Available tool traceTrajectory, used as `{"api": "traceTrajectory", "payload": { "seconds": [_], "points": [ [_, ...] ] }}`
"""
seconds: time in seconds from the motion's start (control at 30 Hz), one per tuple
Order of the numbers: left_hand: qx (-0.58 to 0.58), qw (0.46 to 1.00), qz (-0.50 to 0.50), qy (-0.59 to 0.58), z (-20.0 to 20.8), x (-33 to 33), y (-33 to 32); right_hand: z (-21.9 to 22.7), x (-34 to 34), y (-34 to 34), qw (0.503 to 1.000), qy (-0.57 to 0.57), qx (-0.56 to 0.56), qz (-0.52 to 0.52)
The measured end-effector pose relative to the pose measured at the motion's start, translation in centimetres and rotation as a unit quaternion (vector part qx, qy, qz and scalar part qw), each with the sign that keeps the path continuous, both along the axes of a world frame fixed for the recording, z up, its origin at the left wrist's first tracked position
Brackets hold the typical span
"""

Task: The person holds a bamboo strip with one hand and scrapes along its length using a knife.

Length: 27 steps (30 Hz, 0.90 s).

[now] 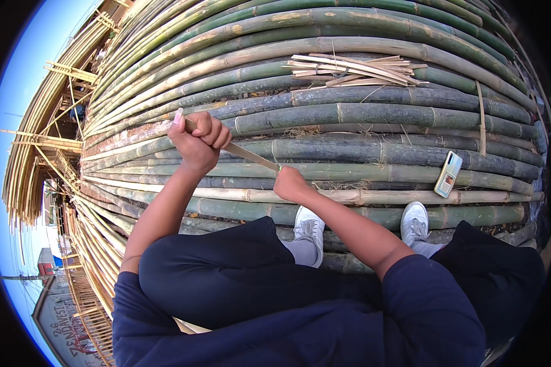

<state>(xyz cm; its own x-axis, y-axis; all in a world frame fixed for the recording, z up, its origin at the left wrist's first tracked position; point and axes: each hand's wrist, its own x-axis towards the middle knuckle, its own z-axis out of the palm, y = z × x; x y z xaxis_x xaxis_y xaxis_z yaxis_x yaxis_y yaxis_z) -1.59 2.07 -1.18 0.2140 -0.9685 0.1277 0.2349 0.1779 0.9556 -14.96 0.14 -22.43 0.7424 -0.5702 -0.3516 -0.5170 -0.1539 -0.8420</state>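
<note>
Head view: the left hand point(200, 144) is clenched around a thin bamboo strip point(246, 154), and the right hand point(289, 183) pinches its lower end, above stacked bamboo poles point(373, 116). A phone point(448, 174) lies nearby.

A thin tan bamboo strip point(245, 153) slants across green poles, gripped at both ends.

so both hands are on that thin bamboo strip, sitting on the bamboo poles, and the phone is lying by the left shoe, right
Not quite. In the head view the phone lies by the right shoe, not the left shoe. The rest holds: the left hand grips the upper end of the thin bamboo strip, the right hand is at its lower end, and the person sits on the bamboo poles.
</note>
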Motion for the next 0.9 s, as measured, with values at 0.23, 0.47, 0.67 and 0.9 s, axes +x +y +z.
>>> {"api": "traceTrajectory", "payload": {
  "seconds": [0.23, 0.47, 0.67, 0.9],
  "points": [
    [-0.007, 1.0, -0.014, -0.014, -0.2, -0.7, -0.1, -6.8, -3.7, -0.5, 0.985, 0.117, 0.124, 0.036],
    [-0.005, 1.0, -0.001, -0.003, 0.0, 0.0, -0.1, 5.8, -2.1, -4.9, 0.984, 0.021, 0.175, -0.019],
    [-0.004, 1.0, -0.017, -0.004, -0.3, -1.0, -0.9, -7.2, -1.3, -0.5, 0.999, 0.021, 0.036, 0.021],
    [-0.001, 1.0, -0.007, 0.005, 0.2, -0.2, 0.0, 4.1, -2.3, -4.7, 0.989, 0.064, 0.128, -0.027]
  ]
}}
